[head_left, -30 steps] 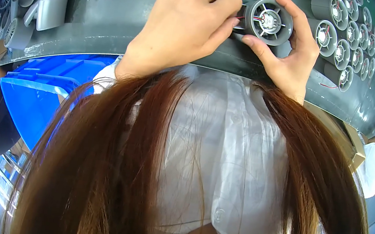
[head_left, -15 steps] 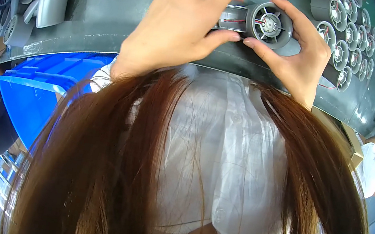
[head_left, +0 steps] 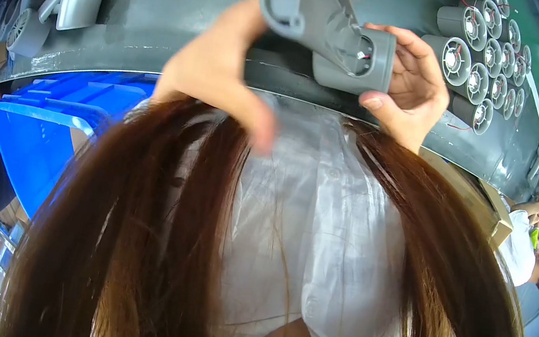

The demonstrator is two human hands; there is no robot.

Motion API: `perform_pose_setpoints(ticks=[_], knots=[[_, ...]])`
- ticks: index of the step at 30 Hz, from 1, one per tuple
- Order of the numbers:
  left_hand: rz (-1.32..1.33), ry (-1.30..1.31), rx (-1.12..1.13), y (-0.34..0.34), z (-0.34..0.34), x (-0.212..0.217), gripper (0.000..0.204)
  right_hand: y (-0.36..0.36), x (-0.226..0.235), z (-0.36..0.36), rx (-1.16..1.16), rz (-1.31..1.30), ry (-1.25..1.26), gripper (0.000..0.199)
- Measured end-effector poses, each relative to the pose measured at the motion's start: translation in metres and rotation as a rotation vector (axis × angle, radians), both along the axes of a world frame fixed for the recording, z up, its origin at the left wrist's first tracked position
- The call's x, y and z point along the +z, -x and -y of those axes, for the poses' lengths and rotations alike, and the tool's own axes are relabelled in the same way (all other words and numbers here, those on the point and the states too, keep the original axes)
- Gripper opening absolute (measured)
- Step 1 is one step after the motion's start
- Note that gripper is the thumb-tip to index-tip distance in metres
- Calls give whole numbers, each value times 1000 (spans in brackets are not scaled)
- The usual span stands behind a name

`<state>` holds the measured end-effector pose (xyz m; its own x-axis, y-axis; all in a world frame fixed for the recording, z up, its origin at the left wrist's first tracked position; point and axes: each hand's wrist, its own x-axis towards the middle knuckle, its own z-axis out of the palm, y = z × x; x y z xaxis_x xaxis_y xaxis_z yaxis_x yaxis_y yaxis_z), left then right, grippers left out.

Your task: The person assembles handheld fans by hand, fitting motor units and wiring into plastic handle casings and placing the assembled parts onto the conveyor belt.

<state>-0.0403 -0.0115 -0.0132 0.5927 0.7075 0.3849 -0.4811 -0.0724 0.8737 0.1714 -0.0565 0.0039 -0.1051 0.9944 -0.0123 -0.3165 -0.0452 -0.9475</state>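
A grey hair dryer housing (head_left: 355,70), a round barrel with a handle, is raised over the dark table. Its hollow handle tilts up toward me at the upper middle, with an opening showing a small white part where it joins the barrel. My right hand (head_left: 415,85) is closed round the right end of the barrel, thumb near its lower edge. Behind the handle is my left hand (head_left: 219,58), its thumb stretched well away and blurred. One left fingertip shows beyond the handle's far side; the other left fingers are hidden.
Several grey barrels with fans (head_left: 475,80) stand grouped at the right of the dark table (head_left: 158,25). Loose grey shells (head_left: 80,7) lie at the left. A blue bin (head_left: 35,142) is below the table edge at left, a cardboard box (head_left: 479,198) at right. Other people sit at both sides.
The housing has turned so its fan end no longer faces me and its handle has swung up toward me. My left thumb has moved away from it.
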Motion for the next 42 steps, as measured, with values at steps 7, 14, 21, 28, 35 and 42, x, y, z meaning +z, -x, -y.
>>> perform_pose_setpoints(ticks=[7, 14, 21, 28, 35, 42], knots=[[-480, -384, 378, -28, 24, -2, 82, 7, -2, 14, 53, 353, -85, 89], [-444, -338, 309, -24, 29, 6, 62, 9, 2, 23, 28, 511, -170, 77], [-422, -397, 270, -19, 33, 2, 49, 7, 5, 24, 18, 561, -231, 66], [-354, -394, 227, -22, 41, 2, 46, -1, 16, 31, 175, 716, -284, 72], [-318, -358, 315, -25, 41, -4, 48, 1, 28, 25, 134, 703, -218, 60], [-309, -384, 273, -21, 31, -12, 66, -2, 31, 21, 98, 685, -242, 63]])
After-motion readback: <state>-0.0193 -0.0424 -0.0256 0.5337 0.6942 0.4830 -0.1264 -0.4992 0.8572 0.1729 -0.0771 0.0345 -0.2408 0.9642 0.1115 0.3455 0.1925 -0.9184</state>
